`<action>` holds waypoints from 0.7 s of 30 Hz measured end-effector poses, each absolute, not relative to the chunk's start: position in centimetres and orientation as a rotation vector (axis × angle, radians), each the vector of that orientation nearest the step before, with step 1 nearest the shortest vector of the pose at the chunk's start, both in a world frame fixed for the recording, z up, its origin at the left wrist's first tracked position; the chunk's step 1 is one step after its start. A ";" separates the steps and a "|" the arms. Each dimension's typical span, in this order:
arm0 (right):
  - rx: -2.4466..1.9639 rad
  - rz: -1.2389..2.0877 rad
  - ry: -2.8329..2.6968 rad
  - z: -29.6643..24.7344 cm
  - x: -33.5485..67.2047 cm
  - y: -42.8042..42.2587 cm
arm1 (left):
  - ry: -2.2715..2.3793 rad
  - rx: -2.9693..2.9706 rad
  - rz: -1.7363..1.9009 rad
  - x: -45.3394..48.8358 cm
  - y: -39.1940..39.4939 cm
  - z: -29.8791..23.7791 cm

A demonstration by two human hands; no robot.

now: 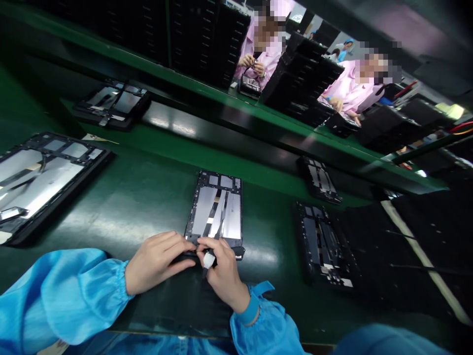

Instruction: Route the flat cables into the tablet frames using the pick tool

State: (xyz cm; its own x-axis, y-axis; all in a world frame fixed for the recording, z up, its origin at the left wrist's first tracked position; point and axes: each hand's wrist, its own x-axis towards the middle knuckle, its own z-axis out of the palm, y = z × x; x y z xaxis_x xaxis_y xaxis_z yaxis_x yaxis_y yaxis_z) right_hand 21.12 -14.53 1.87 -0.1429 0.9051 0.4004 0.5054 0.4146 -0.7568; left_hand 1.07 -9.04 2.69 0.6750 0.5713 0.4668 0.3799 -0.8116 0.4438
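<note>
An opened tablet (pixel 232 212), silver battery plates and ribbon cables showing, lies on the green bench in front of me. My left hand (pixel 162 259) is at its lower left corner, fingers bent and the thumb below them, closed around that edge. Pinched at the lower edge, my right hand (pixel 225 276) has its fingertips close to the left ones. Whatever small part is between its fingers is hidden. A dark ribbon cable (pixel 222 214) runs down to this hand, and a white tab (pixel 209 260) shows against its fingers.
Left of me lie a large opened tablet (pixel 59 172) and another one (pixel 114 101) farther back. Two more tablets, one nearer (pixel 321 241) and one behind (pixel 320 180), lie right, beside black padded material (pixel 406 246). Across a raised green ledge (pixel 207 81), co-workers in pink sit among black stacks.
</note>
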 end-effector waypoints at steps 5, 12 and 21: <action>-1.217 0.560 -1.777 1.5 21.1 -14.6 | 0.884 2.247 0.737 1.4 -9.3 2.6; -1.218 0.587 -1.785 1.6 21.1 -14.5 | 0.896 2.176 0.687 1.4 -9.2 2.3; -1.235 0.554 -1.874 2.0 21.2 -14.6 | 0.791 2.830 0.722 0.5 -9.9 2.5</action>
